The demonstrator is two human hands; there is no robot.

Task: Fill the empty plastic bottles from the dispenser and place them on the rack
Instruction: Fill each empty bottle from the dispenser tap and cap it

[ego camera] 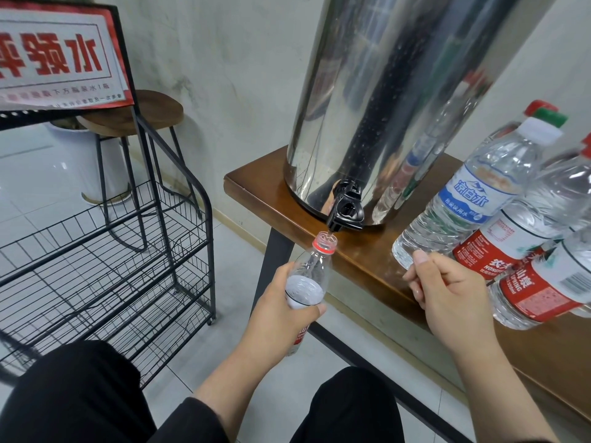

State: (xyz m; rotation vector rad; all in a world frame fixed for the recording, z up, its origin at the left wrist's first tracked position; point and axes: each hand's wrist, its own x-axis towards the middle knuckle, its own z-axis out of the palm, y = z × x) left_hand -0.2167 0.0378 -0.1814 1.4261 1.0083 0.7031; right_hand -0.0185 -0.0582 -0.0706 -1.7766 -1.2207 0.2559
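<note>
Left hand [281, 302] wraps bottle [308, 276], mouth directly under dispenser [393, 100] tap [347, 211], partly filled. Right hand [447, 295] loosely curled, contents unclear, just right of tap. Keep mouth centred; rack [105, 251] far left.

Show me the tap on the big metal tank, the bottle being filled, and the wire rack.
tap [347, 211], head view, on its black body.
bottle being filled [311, 270], head view, on the clear shoulder below its red neck ring.
wire rack [179, 199], head view, on its black frame upright.
</note>
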